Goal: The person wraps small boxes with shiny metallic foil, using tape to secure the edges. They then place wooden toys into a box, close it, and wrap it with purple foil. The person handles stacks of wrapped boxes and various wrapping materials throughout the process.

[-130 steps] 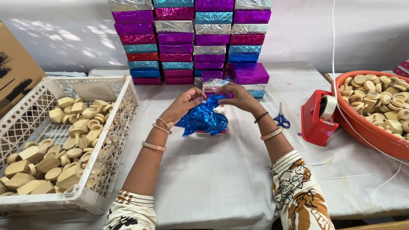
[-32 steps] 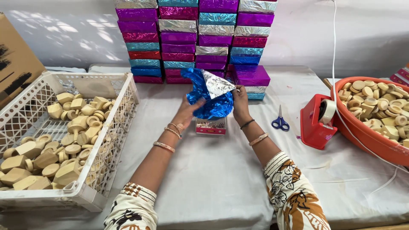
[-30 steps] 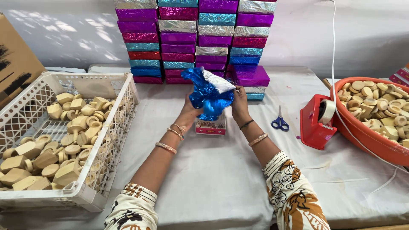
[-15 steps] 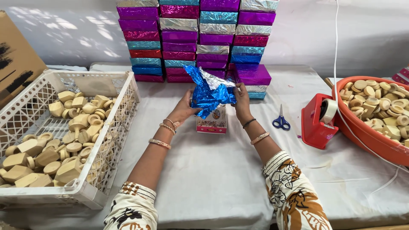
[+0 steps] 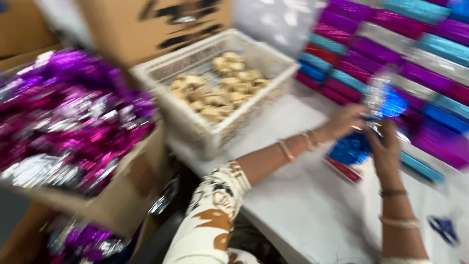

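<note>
- The blue foil wrapper (image 5: 378,110) is a shiny, crinkled sheet, bright blue with a silvery side showing near its top.
- It is held up above the bench between both hands, bunched and partly folded, its upper part raised in front of the stacked coloured packets.
- Its lower part hangs down as a darker blue crumpled mass, just over a small red-edged packet (image 5: 344,168) lying flat on the bench.
- The picture is blurred, so what the foil encloses cannot be told.
</note>
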